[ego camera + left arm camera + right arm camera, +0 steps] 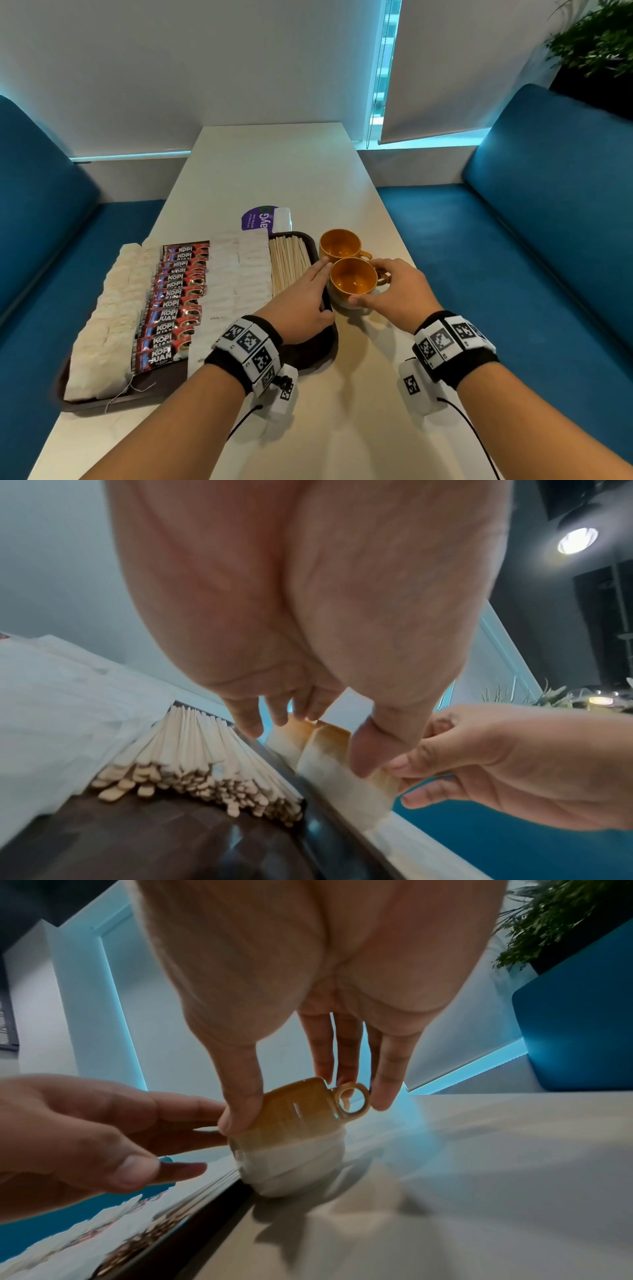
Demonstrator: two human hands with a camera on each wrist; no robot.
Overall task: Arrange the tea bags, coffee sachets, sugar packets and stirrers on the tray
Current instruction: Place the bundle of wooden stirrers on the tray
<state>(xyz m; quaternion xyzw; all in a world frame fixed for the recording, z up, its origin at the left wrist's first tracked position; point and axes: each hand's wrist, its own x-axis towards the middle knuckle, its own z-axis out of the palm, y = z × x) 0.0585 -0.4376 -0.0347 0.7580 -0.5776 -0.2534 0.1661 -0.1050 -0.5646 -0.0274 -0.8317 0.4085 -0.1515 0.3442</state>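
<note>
Office break-area booth, café style.
Blue upholstered benches (548, 219) flanking a long pale table (274, 164); roller blinds (462, 61), potted plant (596, 37), tray (305, 353) stocked with coffee sachets (174, 294) and stirrers (287, 263).

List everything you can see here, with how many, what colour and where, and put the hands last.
Dark brown plastic tray: one, on the pale table, left side.
White paper tea bags: a row, tray's left end.
Red Kopi Juan coffee sachets: about a dozen, beside the tea bags.
White sugar packets: two columns, mid tray.
Pale wooden stirrers: one bundle, tray's right end.
Orange ceramic cups: two, on the table right of the tray.
Purple round card: one, behind the tray.
Blue benches: two, flanking the table.
Left hand: fingers straight, touching the near cup.
Right hand: holds the near cup.
</note>
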